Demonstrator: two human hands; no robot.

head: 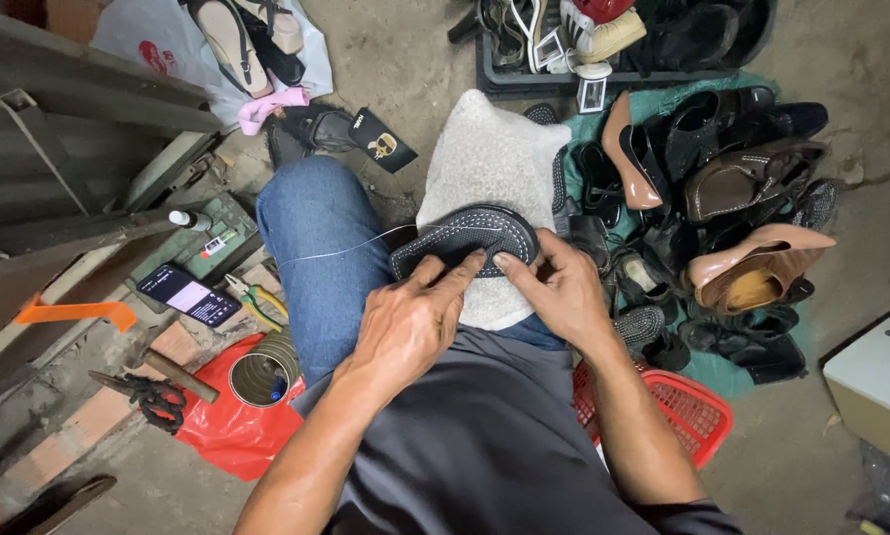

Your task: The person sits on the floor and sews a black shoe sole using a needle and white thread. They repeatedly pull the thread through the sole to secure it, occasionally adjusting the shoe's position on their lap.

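Head view: both hands on a dark sandal sole (465, 238) with white stitching round its edge, lying on a cream fleecy pad (490, 159) over the lap. Left hand (405, 322) presses down, index finger on the near edge of the sole. Right hand (559, 287) pinches the same edge from the other side, fingertips almost meeting the left's. Neither hand wraps the sole; both bear on it. A thin white thread (341, 248) runs from the sole out past the left hand over the blue jeans knee (321, 248).

Step, as judged: hand-stitching the sole rim, mid-seam. Next move likely needs the thread pulled taut while the edge is pinned flat.

Sole looks rubbery, textured, oval. Left of the left hand: metal tin (264, 370), red plastic bag (232, 421), phone (187, 294), pliers (259, 297). Right of the right hand: pile of leather shoes (732, 208), red basket (688, 406).
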